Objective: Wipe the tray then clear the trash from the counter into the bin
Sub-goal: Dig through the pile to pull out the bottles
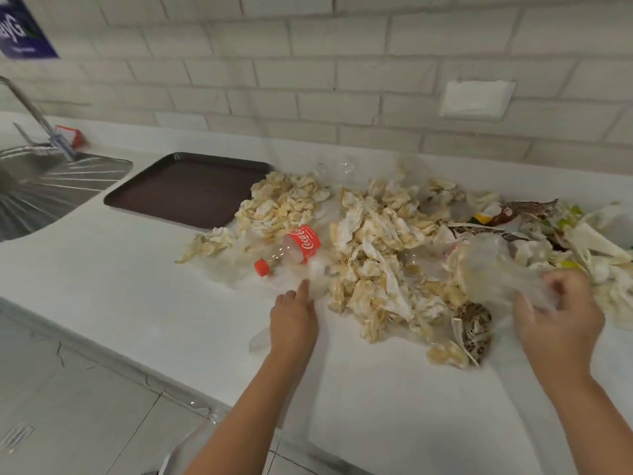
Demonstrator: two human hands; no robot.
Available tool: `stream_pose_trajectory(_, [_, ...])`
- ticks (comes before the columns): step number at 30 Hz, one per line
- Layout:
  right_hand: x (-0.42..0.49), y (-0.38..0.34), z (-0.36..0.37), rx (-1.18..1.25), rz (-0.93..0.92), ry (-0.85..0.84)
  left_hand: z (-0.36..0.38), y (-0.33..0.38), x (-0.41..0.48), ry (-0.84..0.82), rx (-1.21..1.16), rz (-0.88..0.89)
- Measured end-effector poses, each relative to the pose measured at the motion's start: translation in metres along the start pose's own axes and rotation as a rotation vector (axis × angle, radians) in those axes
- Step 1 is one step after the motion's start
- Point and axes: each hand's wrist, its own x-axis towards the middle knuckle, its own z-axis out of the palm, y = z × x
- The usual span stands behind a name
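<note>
The tray (185,193) lies flat on the counter (102,286) just beside the sink (41,186), dark and bare, with one heap of trash touching its right corner. Its surface does not tell me whether it has been wiped. Both hands are in the trash, though, so the step in hand looks like clearing the counter.

The trash spreads from the tray's right edge across the counter. There are two big heaps of crumpled, yellow-stained napkins (376,255), and an empty bottle (294,250) with a red cap lies on its side between them. Printed wrappers (527,210) lie further right.

The left hand (294,317) reaches low over the counter with its fingers straight, the fingertips near the bottle, and it holds nothing. The right hand (561,313) has its fingers curled round a clear plastic piece (493,269) (a bag or a cup, too blurred to tell), which sits above the right-hand napkins.

No bin shows in this view, so the next move likely calls for carrying what is gripped off the counter to wherever the bin stands. The left hand is well placed to close round the bottle first. The loose napkins will probably need scooping in bunches with both hands, as single ones would slip free.
</note>
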Motion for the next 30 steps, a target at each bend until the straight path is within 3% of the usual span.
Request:
stream_pose_trajectory(7, [0.013,-0.033,0.011,-0.04,0.059,0.002,-0.062,-0.014,0.016,0.332,-0.38,-0.122])
stream_pose_trajectory(10, [0.023,-0.044,0.009,0.002,0.08,0.04,-0.094,-0.034,0.046,0.431,-0.41,-0.144])
stream_pose_trajectory(12, [0.03,-0.05,0.003,0.013,0.079,0.066,-0.104,-0.053,0.071,0.342,-0.347,-0.222])
stream_pose_trajectory(14, [0.036,-0.053,-0.001,0.03,0.089,0.093,-0.098,-0.079,0.094,0.056,-0.222,-0.244])
stream_pose_trajectory(16, [0.044,-0.056,-0.002,0.035,0.11,0.093,-0.081,-0.099,0.108,-0.281,0.037,-0.177])
stream_pose_trajectory(17, [0.047,-0.059,0.0,0.017,0.099,0.074,-0.072,-0.103,0.112,-0.373,0.158,-0.133])
stream_pose_trajectory(18, [0.05,-0.064,0.003,-0.011,0.093,0.043,-0.063,-0.106,0.113,-0.383,0.227,-0.101])
stream_pose_trajectory(23, [0.05,-0.089,0.038,-0.129,0.213,-0.189,-0.055,-0.102,0.101,-0.13,0.257,0.037])
stream_pose_trajectory(30, [0.017,-0.084,0.097,-0.307,0.345,-0.444,-0.055,-0.121,0.108,-0.139,0.054,0.206])
